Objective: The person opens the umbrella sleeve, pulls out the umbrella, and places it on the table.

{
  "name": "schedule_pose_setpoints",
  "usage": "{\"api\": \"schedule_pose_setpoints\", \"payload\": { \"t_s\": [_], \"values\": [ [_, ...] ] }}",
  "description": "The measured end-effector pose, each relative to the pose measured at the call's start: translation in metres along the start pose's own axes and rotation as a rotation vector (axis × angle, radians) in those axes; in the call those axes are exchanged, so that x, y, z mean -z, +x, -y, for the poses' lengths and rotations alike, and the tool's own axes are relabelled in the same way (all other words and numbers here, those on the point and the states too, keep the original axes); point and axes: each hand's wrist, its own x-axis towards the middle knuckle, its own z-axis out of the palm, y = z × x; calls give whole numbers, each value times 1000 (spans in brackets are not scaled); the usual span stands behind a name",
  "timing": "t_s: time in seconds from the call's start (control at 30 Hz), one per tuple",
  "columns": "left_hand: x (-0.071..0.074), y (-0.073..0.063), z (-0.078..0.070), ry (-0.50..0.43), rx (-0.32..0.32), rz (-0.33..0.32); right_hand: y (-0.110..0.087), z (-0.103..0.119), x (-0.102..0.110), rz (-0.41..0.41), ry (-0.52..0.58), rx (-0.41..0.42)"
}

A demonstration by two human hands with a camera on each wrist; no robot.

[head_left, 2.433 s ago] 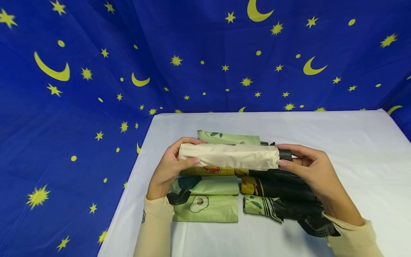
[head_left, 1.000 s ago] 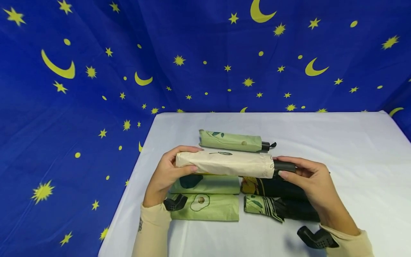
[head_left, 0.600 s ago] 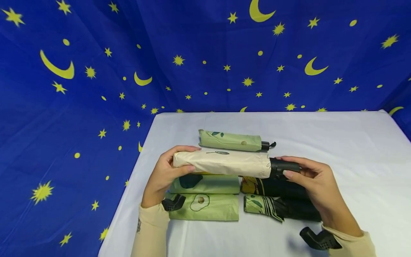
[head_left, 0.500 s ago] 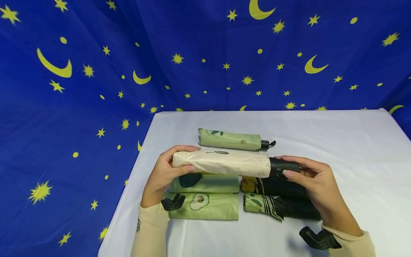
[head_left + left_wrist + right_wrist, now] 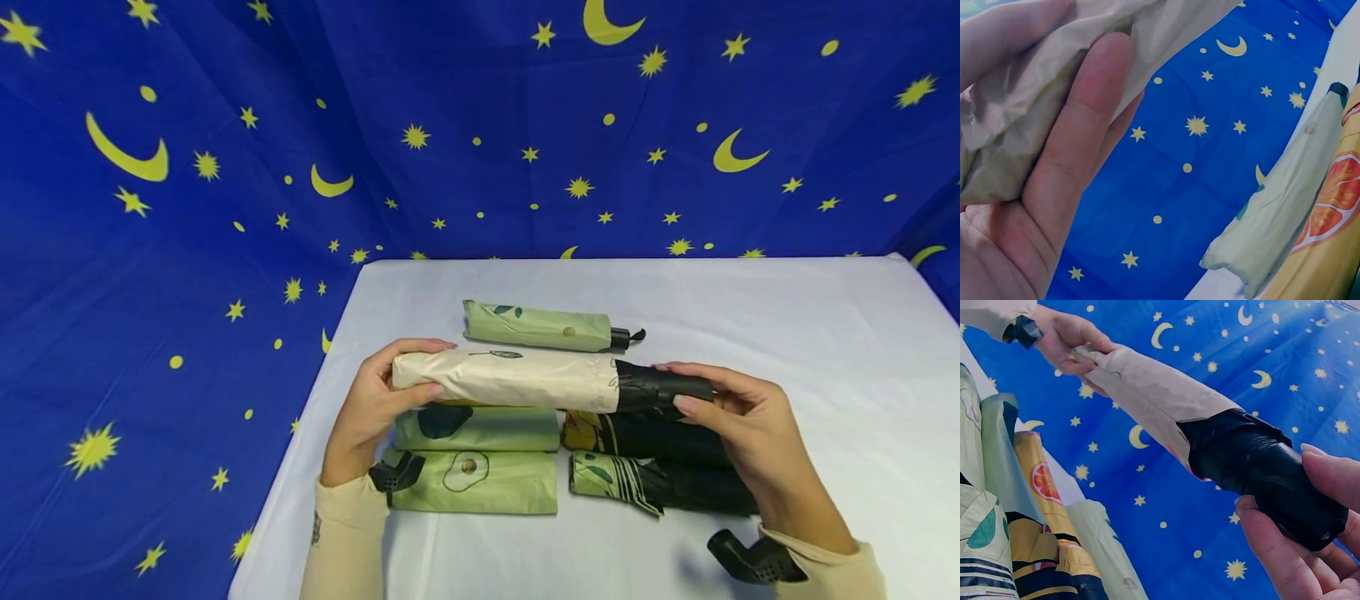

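Between the two hands, a cream cover (image 5: 517,379) printed with a leaf sprig is held level above the table. A black folded umbrella (image 5: 652,387) sticks out of its right end. My left hand (image 5: 367,404) grips the closed left end of the cover, thumb in front. At the other end, my right hand (image 5: 757,417) pinches the umbrella's black handle between thumb and fingers. The right wrist view shows the black fabric (image 5: 1235,447) emerging from the cover's mouth. Crumpled cover cloth (image 5: 1004,144) lies in the left palm in the left wrist view.
Behind the hands lies a light green covered umbrella (image 5: 540,327). In front are two green covers (image 5: 510,487), one printed with an avocado, and dark folded umbrellas (image 5: 701,486) to their right. A yellow cover (image 5: 1041,469) with a citrus slice is partly hidden. White cloth covers the table (image 5: 862,367).
The hands have moved apart, left hand leftward and right hand slightly rightward. More of the black umbrella shows outside the cream cover. The pair also sits lower in view than at first.
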Motion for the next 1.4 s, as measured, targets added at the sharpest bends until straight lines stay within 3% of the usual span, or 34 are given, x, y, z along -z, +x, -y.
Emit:
{"api": "schedule_pose_setpoints", "payload": {
  "t_s": [0.33,0.57,0.87,1.1,1.4],
  "values": [
    [6,-2,4,-5,-101,31,-2,0,5,5,-19,6],
    [9,-4,3,44,-84,-18,-4,1,9,2,-20,-6],
    [16,-8,2,70,-105,-26,-7,1,11,7,6,0],
    [17,-14,-4,87,-60,-84,-8,-2,16,33,63,38],
    [20,-14,-6,52,-96,-72,-10,0,20,32,97,60]
  ]
}}
